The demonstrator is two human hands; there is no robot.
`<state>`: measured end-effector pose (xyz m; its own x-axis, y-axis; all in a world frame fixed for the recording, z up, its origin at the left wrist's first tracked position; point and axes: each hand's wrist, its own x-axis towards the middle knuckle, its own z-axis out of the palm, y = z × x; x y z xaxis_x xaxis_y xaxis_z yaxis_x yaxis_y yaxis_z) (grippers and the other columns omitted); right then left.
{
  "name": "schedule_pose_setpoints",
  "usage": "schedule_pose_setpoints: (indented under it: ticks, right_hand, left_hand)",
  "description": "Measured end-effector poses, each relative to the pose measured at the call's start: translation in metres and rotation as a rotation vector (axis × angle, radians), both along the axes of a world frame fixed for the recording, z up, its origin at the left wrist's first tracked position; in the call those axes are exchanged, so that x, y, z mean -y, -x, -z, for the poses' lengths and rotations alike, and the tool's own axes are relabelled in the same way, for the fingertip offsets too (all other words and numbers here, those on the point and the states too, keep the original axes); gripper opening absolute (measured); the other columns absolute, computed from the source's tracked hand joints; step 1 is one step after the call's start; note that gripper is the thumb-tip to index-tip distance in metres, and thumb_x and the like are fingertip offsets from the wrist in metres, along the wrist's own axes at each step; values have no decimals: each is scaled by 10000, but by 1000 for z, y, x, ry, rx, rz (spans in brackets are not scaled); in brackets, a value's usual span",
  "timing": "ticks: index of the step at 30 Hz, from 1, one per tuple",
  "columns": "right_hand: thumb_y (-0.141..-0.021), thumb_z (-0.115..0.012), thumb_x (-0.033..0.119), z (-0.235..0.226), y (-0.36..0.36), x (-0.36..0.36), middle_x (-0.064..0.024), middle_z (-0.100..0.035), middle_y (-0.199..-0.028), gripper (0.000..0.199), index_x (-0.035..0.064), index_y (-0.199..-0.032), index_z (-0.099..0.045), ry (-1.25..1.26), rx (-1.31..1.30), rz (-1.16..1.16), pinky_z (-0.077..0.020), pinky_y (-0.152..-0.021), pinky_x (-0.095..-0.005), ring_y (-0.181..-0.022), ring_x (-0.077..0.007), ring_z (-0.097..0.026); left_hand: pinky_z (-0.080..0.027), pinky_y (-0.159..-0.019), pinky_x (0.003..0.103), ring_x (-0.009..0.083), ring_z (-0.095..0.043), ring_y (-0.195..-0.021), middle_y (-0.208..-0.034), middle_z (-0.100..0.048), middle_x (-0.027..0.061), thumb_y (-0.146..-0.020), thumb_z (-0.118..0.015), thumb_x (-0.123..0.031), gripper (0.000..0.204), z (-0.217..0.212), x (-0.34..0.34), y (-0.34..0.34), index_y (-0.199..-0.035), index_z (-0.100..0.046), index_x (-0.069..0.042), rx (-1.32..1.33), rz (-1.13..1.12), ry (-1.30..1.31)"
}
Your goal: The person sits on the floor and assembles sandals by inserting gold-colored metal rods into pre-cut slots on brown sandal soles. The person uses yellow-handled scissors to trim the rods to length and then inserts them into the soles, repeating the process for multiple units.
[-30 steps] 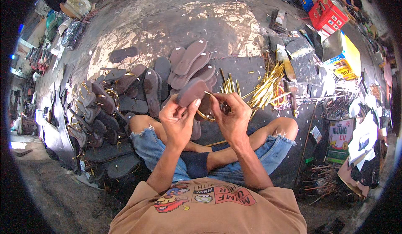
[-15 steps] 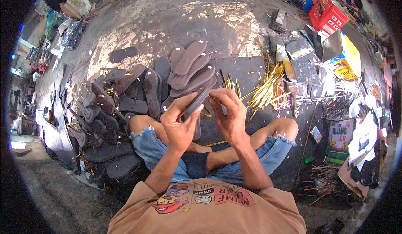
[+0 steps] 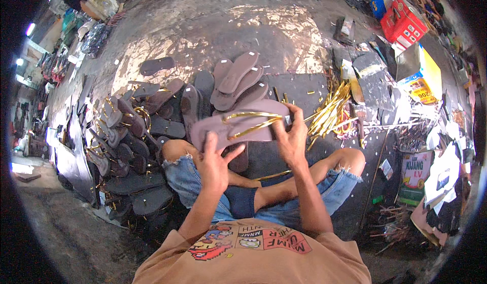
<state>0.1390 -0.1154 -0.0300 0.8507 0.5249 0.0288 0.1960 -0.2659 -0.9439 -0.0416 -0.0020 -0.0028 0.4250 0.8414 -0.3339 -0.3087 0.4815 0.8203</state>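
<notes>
A mauve-brown flip-flop (image 3: 223, 127) with gold straps is held up in front of my crossed legs, its footbed facing me. My left hand (image 3: 214, 166) supports the end on the left, thumb and fingers spread against the sole's near edge. At the other end, close to where the straps meet, my right hand (image 3: 291, 141) grips the sole, with a fingertip over its far edge. Just behind it lies a stack of strapless brown soles (image 3: 238, 73). Another sole (image 3: 239, 158) shows partly below the held one.
Many flip-flops with gold straps (image 3: 124, 124) are heaped at my left. A bundle of gold strips (image 3: 329, 112) lies to the right, with a red box (image 3: 403, 24) and a yellow-and-white box (image 3: 423, 76) beyond. A green-and-white can (image 3: 413, 175) stands at near right.
The flip-flop has turned from edge-on to lying broadside, so its footbed and gold straps now show. My right hand has shifted to the right along it, and my left fingers have spread.
</notes>
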Motion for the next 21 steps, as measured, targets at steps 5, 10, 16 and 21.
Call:
schedule_pose_setpoints:
  ticks: [5, 10, 16, 21]
  right_hand:
    - [-1024, -652, 296, 18, -33, 1, -292, -713, -1064, 486, -7, -1394, -561, -1, 26, -327, -548, -958, -467, -1059, -398, -732]
    - [-948, -738, 435, 122, -115, 7, -311, -608, -1381, 684, -49, -1395, -553, 492, 253, -138, -529, -1060, -564, -1252, -492, -628]
    - [-899, -788, 261, 148, -91, 4, -288, -729, -1062, 359, -28, -1098, -714, 670, 513, -38, -597, -880, -572, -972, -481, -737]
    - [-807, -713, 154, 134, -78, -2, -303, -752, -866, 205, -26, -891, -766, 718, 404, 34, -611, -771, -581, -817, -486, -756]
  left_hand:
    - [-681, -736, 435, 241, -733, -1071, -1249, -714, 117, -1043, -668, -368, 487, 8, -54, 88, -1371, -627, -11, -337, 568, -72]
    - [-665, -860, 409, 257, -768, -1005, -1185, -739, 162, -1066, -685, -233, 307, -1, -100, 130, -1245, -664, 16, -26, -200, -184]
    - [-599, -1114, 432, 342, -678, -1286, -1370, -649, 288, -1081, -676, -245, 520, -3, -204, 216, -1396, -499, 128, 90, -875, -327]
    - [-604, -1050, 374, 309, -672, -1278, -1356, -663, 240, -1080, -640, -227, 465, 10, -180, 150, -1445, -518, 33, 8, -505, -271]
